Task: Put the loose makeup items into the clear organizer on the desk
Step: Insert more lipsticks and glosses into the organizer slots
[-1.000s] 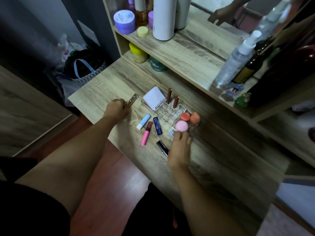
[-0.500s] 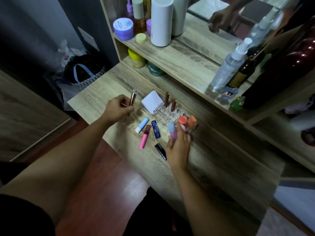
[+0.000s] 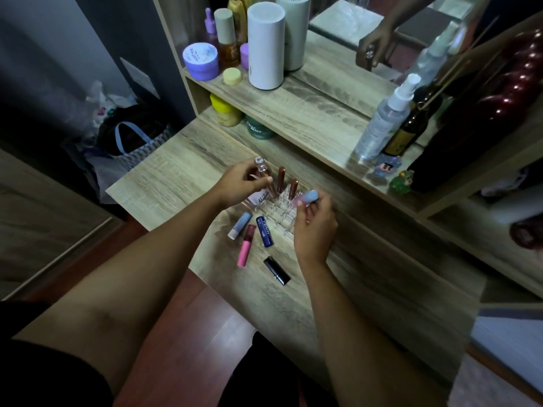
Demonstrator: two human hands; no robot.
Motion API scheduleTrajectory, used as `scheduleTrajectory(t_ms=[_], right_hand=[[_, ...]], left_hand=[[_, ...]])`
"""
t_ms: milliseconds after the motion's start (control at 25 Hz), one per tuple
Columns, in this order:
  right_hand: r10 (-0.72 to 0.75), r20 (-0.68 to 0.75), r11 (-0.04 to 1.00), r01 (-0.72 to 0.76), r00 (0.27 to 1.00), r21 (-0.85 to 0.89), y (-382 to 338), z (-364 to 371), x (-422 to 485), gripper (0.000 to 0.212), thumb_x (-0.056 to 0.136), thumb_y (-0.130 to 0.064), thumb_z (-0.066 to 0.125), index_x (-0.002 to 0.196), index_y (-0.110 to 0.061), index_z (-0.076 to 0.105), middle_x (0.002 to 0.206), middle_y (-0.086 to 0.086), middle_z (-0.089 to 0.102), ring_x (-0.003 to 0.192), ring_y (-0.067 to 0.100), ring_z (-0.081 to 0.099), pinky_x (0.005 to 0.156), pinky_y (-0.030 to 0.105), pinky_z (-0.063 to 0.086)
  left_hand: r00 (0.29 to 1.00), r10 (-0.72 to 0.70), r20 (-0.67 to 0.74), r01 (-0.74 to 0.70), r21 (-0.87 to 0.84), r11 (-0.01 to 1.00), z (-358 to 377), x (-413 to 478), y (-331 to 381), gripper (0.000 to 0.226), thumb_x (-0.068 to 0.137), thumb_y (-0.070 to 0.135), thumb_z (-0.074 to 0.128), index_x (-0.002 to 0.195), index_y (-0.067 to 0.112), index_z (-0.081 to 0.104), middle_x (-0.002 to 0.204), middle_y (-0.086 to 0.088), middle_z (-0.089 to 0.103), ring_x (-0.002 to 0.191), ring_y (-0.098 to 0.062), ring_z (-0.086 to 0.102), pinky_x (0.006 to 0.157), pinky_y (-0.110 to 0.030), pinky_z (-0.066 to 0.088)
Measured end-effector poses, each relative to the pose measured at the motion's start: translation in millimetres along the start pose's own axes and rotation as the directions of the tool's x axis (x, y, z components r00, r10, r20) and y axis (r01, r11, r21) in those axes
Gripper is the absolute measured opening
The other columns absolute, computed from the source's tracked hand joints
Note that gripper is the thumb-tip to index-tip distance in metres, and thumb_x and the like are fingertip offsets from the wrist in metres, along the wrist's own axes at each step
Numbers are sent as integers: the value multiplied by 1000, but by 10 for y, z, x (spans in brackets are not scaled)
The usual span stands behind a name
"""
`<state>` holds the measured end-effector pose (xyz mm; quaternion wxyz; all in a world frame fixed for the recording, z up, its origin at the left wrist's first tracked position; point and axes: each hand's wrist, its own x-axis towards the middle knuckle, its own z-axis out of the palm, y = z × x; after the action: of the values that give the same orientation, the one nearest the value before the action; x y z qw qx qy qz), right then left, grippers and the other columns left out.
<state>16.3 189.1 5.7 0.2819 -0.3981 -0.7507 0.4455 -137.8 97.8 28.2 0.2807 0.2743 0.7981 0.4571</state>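
Note:
The clear organizer (image 3: 282, 211) stands mid-desk with two brown lip tubes (image 3: 281, 178) upright in its back cells. My left hand (image 3: 238, 186) is shut on a silver-capped lip gloss (image 3: 262, 168), held upright over the organizer's left rear. My right hand (image 3: 315, 223) is shut on a blue-and-pink tube (image 3: 307, 198) above the organizer's right side, hiding that part. Loose on the desk lie a light blue lip balm (image 3: 240, 225), a pink tube (image 3: 246, 245), a dark blue Nivea stick (image 3: 265, 232) and a black lipstick (image 3: 276, 270).
A white compact (image 3: 258, 199) lies partly under my left hand. The shelf (image 3: 308, 118) behind carries a white cylinder (image 3: 266, 47), a purple jar (image 3: 201, 61), a spray bottle (image 3: 385, 118) and small figurines (image 3: 387, 167). A mirror stands above; the desk's front edge is close.
My left hand lifted the silver-capped gloss from the desk and carried it right over the organizer. My right hand raised the blue-and-pink tube above the organizer's right side.

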Motion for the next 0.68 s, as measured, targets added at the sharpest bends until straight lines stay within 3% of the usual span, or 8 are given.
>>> scheduleTrajectory(t_ms=[120, 200, 360, 440, 520, 680], right_hand=[[26, 17, 999, -25, 1000, -31, 44, 42, 29, 26, 89, -10, 59, 114, -15, 54, 113, 10, 66, 102, 17, 66, 74, 11, 48], [74, 9, 997, -74, 997, -36, 42, 61, 68, 27, 89, -9, 58, 115, -14, 54, 114, 10, 67, 103, 18, 66, 73, 10, 46], [98, -12, 986, -99, 995, -132, 12, 105, 110, 30, 87, -4, 60, 115, -13, 56, 115, 6, 65, 107, 20, 62, 91, 40, 54], [77, -9, 982, -78, 997, -170, 15, 124, 132, 31, 85, -1, 61, 114, -11, 58, 116, 7, 64, 107, 22, 61, 95, 47, 51], [77, 10, 974, -73, 997, -217, 25, 134, 155, 30, 85, -1, 60, 114, -10, 60, 115, 8, 64, 109, 25, 59, 96, 48, 50], [86, 34, 950, -71, 996, -303, 30, 178, 160, 31, 88, -4, 60, 118, -10, 61, 119, 9, 65, 115, 29, 54, 98, 41, 47]], left_hand=[[998, 49, 39, -53, 130, 990, 48, 47, 14, 23, 83, 19, 67, 105, 13, 65, 102, -9, 70, 95, -23, 66, 88, -36, 53], [994, 73, 78, -90, 246, 965, 80, 67, 11, 28, 81, 18, 69, 108, 12, 65, 105, -10, 67, 94, -21, 66, 80, -26, 51], [990, 93, 103, -125, 378, 917, 131, 78, -26, 27, 80, 11, 70, 105, 6, 64, 103, -13, 67, 91, -22, 67, 75, -24, 48], [992, 109, 64, -125, 405, 906, 141, 68, -45, 25, 78, 8, 69, 102, 6, 62, 91, -9, 66, 84, -21, 64, 69, -23, 44], [993, 115, 23, -115, 416, 902, 149, 60, -53, 23, 77, 7, 68, 99, 6, 60, 82, -4, 61, 77, -20, 58, 62, -21, 34], [995, 90, 45, -101, 396, 913, 165, 62, -53, 24, 75, 6, 69, 98, 10, 60, 80, -2, 61, 72, -15, 56, 57, -18, 36]])
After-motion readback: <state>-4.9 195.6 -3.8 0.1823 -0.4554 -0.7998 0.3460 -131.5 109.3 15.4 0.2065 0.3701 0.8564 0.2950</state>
